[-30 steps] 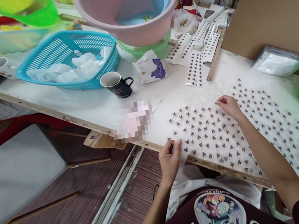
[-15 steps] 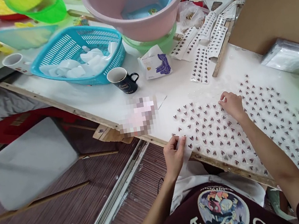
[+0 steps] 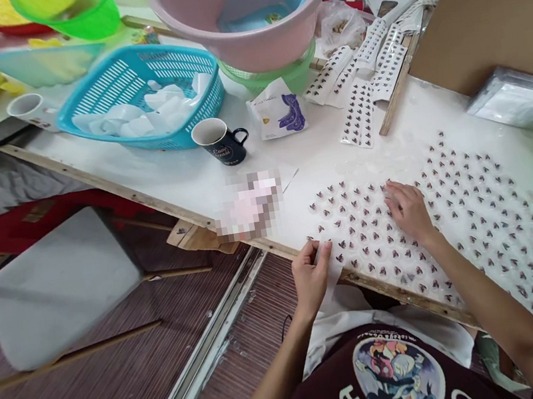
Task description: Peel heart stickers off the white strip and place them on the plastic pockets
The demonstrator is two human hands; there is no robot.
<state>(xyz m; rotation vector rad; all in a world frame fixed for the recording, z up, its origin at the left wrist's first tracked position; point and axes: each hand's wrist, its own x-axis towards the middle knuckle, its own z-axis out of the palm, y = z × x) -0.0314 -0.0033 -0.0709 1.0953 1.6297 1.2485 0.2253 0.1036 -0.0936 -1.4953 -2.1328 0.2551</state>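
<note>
Right now, my left hand (image 3: 310, 279) is at the near edge of the white bench (image 3: 324, 153), with its thumb and first finger pinched on a thin pale strip (image 3: 331, 281). The strip seems to hang down past that edge. My right hand (image 3: 413, 211) is farther in from the edge, palm down, with its fingers bent over the little clear pieces (image 3: 379, 253). I cannot tell if it is holding one, because the fingers hide what is under them.

Lots of clear pieces lie close together, each with a small dark picture on it. They spread from beside my left hand, along the near edge, away to the right. A black mug (image 3: 229, 153) stands to the left, back from the edge, with a white packet (image 3: 278, 115) near it. Behind the mug is a blue basket (image 3: 200, 117) with white bits (image 3: 162, 101) inside. Picture sheets (image 3: 358, 116) lie farther back, beside a wooden stick (image 3: 397, 85).
</note>
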